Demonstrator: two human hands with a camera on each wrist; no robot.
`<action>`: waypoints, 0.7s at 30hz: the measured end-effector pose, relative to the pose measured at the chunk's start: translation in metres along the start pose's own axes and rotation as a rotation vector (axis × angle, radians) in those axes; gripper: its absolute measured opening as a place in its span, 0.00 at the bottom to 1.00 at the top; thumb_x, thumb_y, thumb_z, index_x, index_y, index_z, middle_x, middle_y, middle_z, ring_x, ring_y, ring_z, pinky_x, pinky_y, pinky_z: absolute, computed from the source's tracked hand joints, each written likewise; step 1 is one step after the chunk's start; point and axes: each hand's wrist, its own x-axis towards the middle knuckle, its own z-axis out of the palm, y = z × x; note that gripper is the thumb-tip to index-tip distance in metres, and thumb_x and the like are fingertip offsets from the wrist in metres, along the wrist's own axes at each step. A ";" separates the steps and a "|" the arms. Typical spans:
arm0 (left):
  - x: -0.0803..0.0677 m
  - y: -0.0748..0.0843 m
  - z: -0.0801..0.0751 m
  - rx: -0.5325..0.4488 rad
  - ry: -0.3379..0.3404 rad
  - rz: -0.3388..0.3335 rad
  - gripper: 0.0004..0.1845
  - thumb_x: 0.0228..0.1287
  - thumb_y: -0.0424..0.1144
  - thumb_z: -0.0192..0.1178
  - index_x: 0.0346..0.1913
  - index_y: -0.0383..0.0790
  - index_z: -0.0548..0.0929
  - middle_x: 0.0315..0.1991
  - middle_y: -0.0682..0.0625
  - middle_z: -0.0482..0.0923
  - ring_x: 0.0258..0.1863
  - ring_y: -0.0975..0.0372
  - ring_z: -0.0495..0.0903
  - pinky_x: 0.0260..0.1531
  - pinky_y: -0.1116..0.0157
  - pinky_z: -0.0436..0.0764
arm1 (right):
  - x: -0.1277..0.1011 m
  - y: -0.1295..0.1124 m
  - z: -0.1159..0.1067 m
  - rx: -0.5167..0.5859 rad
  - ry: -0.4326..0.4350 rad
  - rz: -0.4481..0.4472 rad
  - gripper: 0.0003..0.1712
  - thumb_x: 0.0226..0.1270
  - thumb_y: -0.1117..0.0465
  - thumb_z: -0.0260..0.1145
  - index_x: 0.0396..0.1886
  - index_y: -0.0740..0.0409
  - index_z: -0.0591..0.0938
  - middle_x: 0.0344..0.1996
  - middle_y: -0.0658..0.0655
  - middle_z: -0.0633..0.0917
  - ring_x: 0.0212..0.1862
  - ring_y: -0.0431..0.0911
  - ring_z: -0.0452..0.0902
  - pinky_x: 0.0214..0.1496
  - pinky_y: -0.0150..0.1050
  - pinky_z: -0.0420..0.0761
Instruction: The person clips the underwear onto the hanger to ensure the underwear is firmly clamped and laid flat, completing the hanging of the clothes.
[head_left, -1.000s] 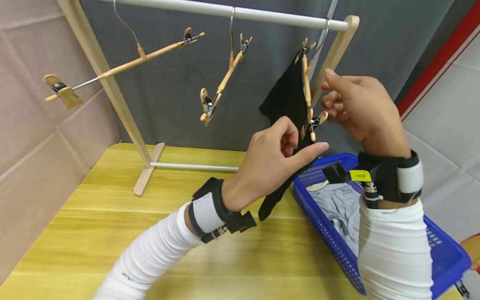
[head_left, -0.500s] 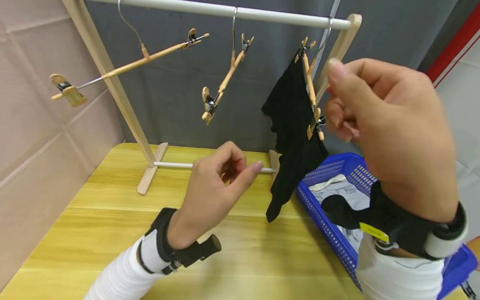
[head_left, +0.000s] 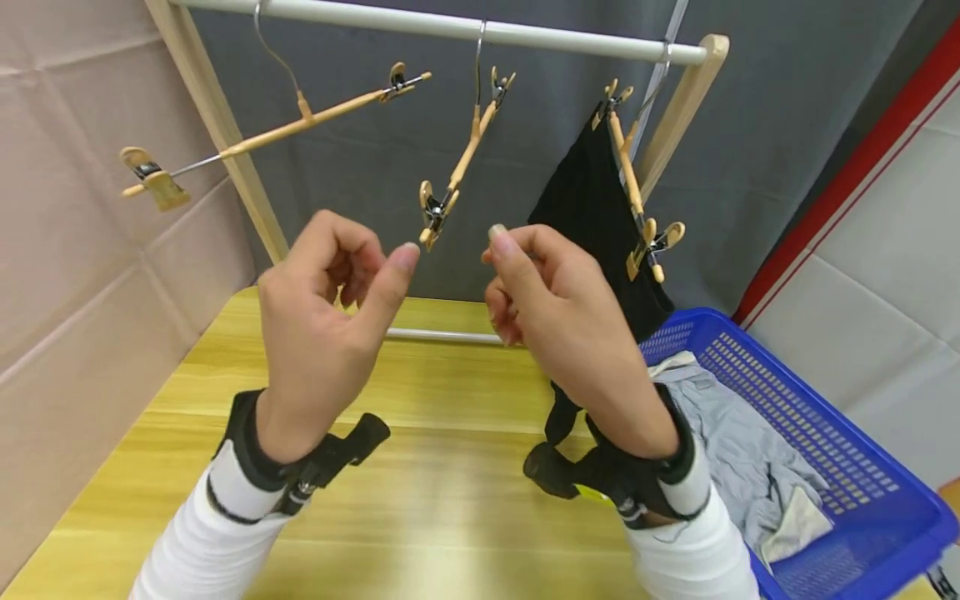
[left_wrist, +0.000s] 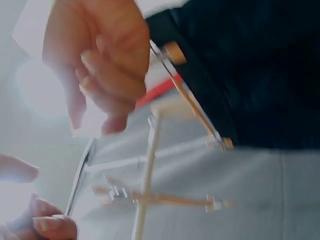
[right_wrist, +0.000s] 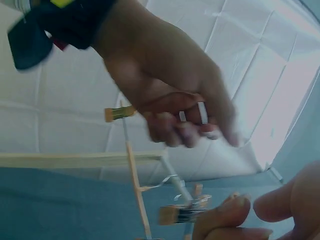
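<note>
From the head view we hold our left hand (head_left: 322, 325) and right hand (head_left: 558, 321) raised side by side over the yellow table (head_left: 450, 500), both with fingers loosely curled and gripping nothing, just near the lower clip of the middle wooden clip hanger (head_left: 459, 171), which hangs steeply tilted from the white rail (head_left: 450, 27). To do this well, we judge, we should steady that swinging hanger with one hand before touching its clip, and keep our wrists clear of the neighbours. To the right, the black garment (head_left: 592, 217) hangs pinned on the right hanger (head_left: 633, 187); to the far left an empty hanger (head_left: 277, 133) juts out sideways and could snag a sleeve. The blue basket (head_left: 810, 400) sits at the near right with a grey garment (head_left: 738, 454) in it. From the left wrist view, blurred, we see the right hand (left_wrist: 102, 65) with fingers bent and empty, the black garment (left_wrist: 260, 65) beside it, and a hanger (left_wrist: 165, 199) below. From the right wrist view the right hand (right_wrist: 175, 95) shows curled fingers around nothing, a hanger clip (right_wrist: 182, 214) just below, and the left hand's fingertips (right_wrist: 235, 215) at the lower right.
</note>
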 end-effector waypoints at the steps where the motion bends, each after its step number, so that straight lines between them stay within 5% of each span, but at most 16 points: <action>1: 0.004 -0.002 0.000 0.027 0.015 0.012 0.17 0.62 0.40 0.63 0.27 0.30 0.71 0.20 0.52 0.68 0.18 0.63 0.62 0.19 0.70 0.60 | 0.003 0.001 0.005 0.054 0.004 0.044 0.21 0.74 0.46 0.53 0.44 0.61 0.74 0.23 0.63 0.75 0.24 0.53 0.71 0.26 0.40 0.77; 6: 0.020 -0.013 0.002 0.138 -0.018 0.031 0.21 0.61 0.46 0.63 0.31 0.29 0.69 0.20 0.48 0.66 0.18 0.62 0.63 0.20 0.69 0.59 | 0.027 0.017 0.020 0.203 0.041 0.172 0.20 0.76 0.47 0.50 0.49 0.60 0.73 0.21 0.58 0.74 0.21 0.46 0.69 0.25 0.34 0.72; 12: 0.029 -0.018 0.011 0.225 -0.155 0.080 0.22 0.58 0.43 0.69 0.40 0.30 0.70 0.22 0.47 0.66 0.20 0.63 0.64 0.22 0.68 0.62 | 0.064 0.028 0.024 0.295 0.150 0.149 0.23 0.76 0.46 0.48 0.44 0.63 0.76 0.16 0.54 0.73 0.17 0.43 0.67 0.21 0.32 0.68; 21: 0.039 -0.012 0.026 0.251 -0.211 0.099 0.15 0.61 0.38 0.66 0.42 0.29 0.76 0.20 0.48 0.69 0.19 0.62 0.67 0.22 0.67 0.65 | 0.093 0.016 0.027 0.338 0.195 0.089 0.22 0.75 0.49 0.54 0.33 0.63 0.82 0.13 0.51 0.65 0.14 0.42 0.57 0.17 0.32 0.58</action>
